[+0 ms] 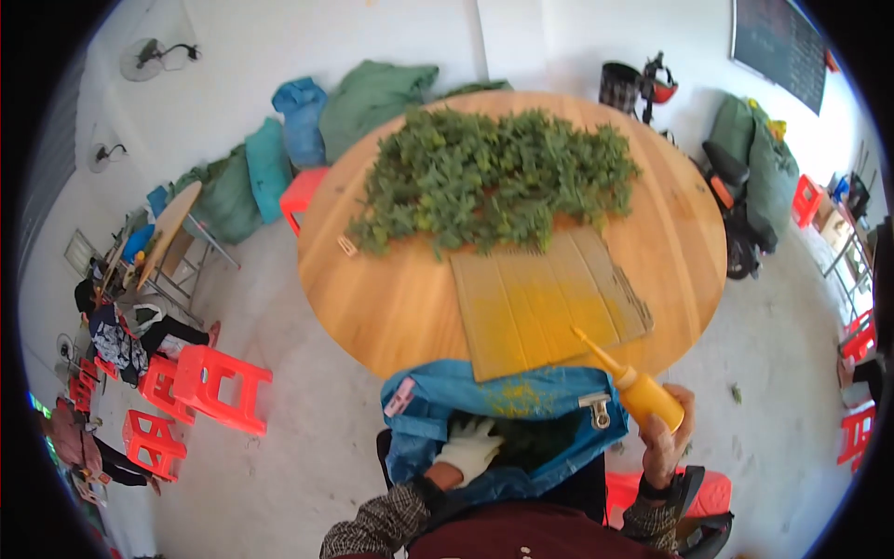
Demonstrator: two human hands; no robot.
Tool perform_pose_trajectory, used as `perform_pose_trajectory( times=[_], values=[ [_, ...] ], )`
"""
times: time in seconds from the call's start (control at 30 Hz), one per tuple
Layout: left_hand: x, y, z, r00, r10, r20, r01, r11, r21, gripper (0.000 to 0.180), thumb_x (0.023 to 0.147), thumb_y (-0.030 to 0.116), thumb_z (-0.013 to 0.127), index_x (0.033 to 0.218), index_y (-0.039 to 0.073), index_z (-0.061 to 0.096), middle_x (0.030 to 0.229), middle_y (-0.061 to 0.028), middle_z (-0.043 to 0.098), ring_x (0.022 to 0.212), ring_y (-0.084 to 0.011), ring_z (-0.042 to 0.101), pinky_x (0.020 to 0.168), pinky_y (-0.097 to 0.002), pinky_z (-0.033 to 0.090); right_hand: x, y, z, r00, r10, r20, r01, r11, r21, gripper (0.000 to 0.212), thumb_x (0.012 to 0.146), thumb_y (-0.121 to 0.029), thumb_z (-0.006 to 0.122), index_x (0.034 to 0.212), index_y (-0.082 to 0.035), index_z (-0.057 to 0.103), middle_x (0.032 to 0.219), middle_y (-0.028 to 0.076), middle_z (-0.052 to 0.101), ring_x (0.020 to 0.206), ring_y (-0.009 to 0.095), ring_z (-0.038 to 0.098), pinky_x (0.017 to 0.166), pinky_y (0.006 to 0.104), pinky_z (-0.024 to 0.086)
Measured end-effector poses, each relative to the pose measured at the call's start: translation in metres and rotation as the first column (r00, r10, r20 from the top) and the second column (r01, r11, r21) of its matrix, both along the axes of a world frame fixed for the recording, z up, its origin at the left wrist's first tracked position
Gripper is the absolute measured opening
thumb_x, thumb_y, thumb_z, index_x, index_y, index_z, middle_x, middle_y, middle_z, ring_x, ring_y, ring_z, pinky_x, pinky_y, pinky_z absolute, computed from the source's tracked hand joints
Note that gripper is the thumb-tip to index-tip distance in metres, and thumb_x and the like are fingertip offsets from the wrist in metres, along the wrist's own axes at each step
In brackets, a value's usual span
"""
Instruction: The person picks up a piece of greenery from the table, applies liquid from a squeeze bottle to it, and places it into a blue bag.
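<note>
My right hand (666,443) is closed around a yellow squeeze bottle (649,396) with a long thin nozzle. The bottle tilts up and left, its tip over the near right part of a cardboard sheet (484,335) covered in yellow stains. My left hand (468,449), in a white glove, reaches into the mouth of a blue bag (521,382) at my lap. Dark green stuff shows inside the bag; the left fingers are partly hidden there. A metal clip (594,410) and a pink clip (399,397) grip the bag's rim, which carries yellow specks.
A round wooden table (354,307) stands ahead, bearing a heap of green artificial-looking leaves (494,177). Red stools (222,387) stand at left, near a seated person (135,335) and another person (79,438). Large green sacks (377,107) lean along the wall. A scooter (736,214) is parked at right.
</note>
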State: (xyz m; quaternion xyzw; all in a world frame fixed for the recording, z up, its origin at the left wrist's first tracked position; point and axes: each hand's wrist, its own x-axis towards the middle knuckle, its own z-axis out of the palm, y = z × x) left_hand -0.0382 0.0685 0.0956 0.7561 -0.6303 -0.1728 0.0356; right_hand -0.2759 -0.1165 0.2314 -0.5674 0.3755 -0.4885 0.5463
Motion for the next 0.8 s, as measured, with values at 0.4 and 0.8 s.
perform_pose_trajectory(
  times=[0.4,0.8],
  values=[
    [0.005,0.004,0.027,0.969,0.197,-0.151,-0.239,0.904,-0.356,0.02,0.089,0.03,0.058,0.099,0.014,0.066,0.086,-0.0079,0.066,0.082,-0.0277,0.063,0.069,-0.0405,0.05,0.019,0.01,0.004,0.982,0.166,0.09,-0.173,0.983,0.07,0.043,0.077,-0.022,0.067,0.112,-0.004,0.05,0.088,0.006,0.059,0.06,0.008,0.049,0.051,0.0203,0.038],
    [0.004,0.002,0.136,0.958,-0.047,-0.284,-0.123,0.826,-0.55,0.041,0.081,0.025,0.072,0.115,0.006,0.062,0.087,-0.0107,0.065,0.082,-0.0303,0.062,0.073,-0.0393,0.049,0.037,0.023,0.022,0.925,0.312,0.216,-0.346,0.927,0.142,0.049,0.077,-0.03,0.07,0.114,-0.007,0.048,0.088,0.006,0.058,0.058,0.009,0.049,0.045,0.0193,0.037]
  ],
)
